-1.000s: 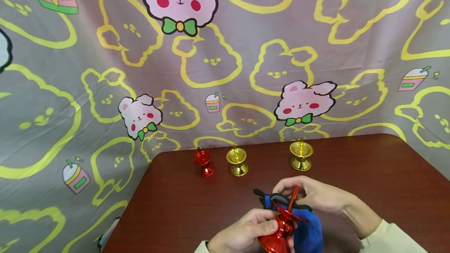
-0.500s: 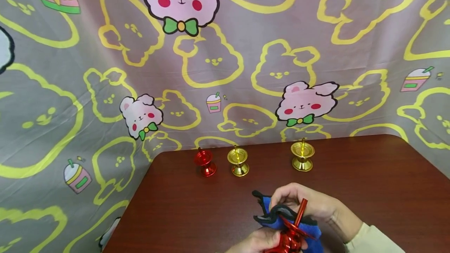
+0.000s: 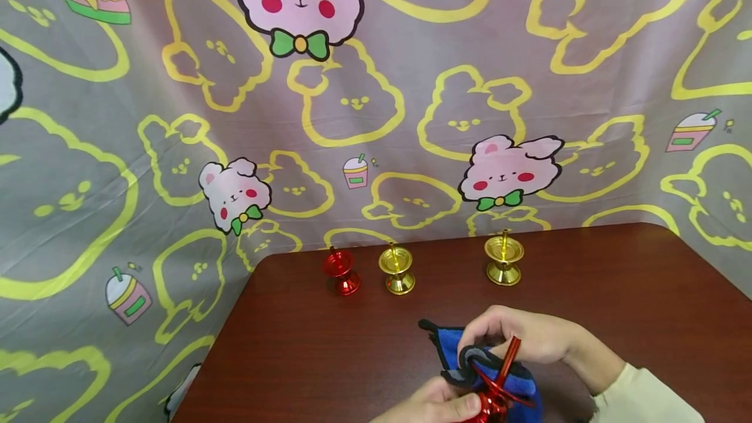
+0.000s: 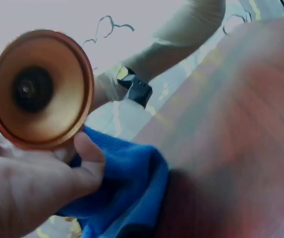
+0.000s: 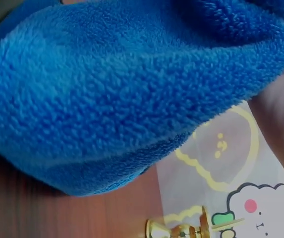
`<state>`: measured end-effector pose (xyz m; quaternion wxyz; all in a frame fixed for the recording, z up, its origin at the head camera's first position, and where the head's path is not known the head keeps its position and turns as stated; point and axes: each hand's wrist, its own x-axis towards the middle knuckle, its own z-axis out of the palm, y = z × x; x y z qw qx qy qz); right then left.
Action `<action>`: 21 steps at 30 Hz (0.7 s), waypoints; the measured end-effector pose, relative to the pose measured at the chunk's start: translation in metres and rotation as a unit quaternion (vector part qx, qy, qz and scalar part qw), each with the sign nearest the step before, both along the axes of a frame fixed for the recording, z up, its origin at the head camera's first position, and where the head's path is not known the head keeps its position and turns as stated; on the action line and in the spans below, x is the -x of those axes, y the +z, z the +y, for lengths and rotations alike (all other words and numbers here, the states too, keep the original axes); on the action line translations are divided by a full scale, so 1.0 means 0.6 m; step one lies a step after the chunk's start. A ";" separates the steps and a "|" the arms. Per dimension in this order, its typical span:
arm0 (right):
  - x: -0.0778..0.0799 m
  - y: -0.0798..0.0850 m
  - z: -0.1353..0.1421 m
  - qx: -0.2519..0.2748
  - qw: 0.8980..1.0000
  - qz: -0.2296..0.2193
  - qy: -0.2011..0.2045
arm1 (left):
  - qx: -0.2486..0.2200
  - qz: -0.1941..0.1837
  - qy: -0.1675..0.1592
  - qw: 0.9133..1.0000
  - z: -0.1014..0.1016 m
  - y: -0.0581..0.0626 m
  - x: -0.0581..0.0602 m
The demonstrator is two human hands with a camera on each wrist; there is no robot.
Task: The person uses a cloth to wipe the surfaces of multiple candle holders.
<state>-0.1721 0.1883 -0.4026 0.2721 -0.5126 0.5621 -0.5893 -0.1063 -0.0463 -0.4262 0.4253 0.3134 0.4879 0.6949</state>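
Low in the head view, my left hand [image 3: 435,405] grips a shiny red candle holder [image 3: 492,406] with a round dish and a thin upright stem, tilted right. Its hollow base [image 4: 65,106] faces the left wrist camera. My right hand [image 3: 537,337] pinches a blue towelling cloth [image 3: 449,346] with dark edging, folded over the dish's rim. More of the cloth hangs behind and below the candle holder. In the right wrist view the cloth [image 5: 117,94] fills most of the picture and hides the right fingers.
Along the back of the brown table [image 3: 294,358] stand another red candle holder [image 3: 346,281], a gold one [image 3: 399,281] beside it, and a second gold one [image 3: 503,271] farther right. A grey cartoon-print curtain [image 3: 411,116] hangs behind the table.
The candle holder and my left hand have moved down and slightly right. My right hand has shifted a little lower, and the cloth is now bunched over the dish's rim.
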 end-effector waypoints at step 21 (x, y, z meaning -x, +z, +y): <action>-0.019 0.012 0.010 -0.133 0.944 -0.142 -0.265 | 0.098 0.288 0.265 0.915 0.016 -0.008 0.014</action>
